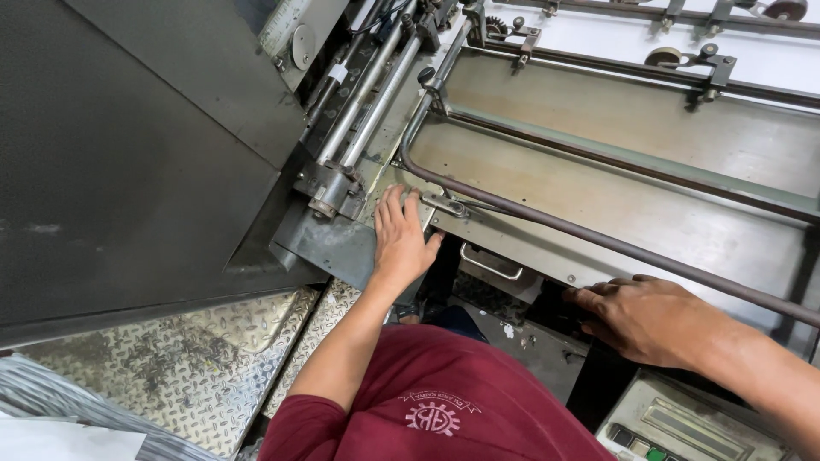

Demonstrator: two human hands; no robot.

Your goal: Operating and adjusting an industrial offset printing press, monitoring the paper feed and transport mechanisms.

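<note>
shirt (pixel 444 401) maroon, white emblem | step plate (pixel 196 367) silver diamond-tread | board (pixel 632 196) tan

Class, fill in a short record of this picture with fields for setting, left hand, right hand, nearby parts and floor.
Setting: large metal machine with a flat feed board
Left hand: flat on the board's front corner, beside a small bracket
Right hand: resting at the board's front edge
Nearby parts: long dark rod, handle, control panel
Floor: checker plate

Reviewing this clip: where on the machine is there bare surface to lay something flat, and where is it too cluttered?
Bare: the tan feed board between the curved brown bar and the far rail, and the diamond-plate step below the grey cover. Crowded: the rollers and bracket beside the left hand; the right hand fills the front edge above the control panel.
</note>
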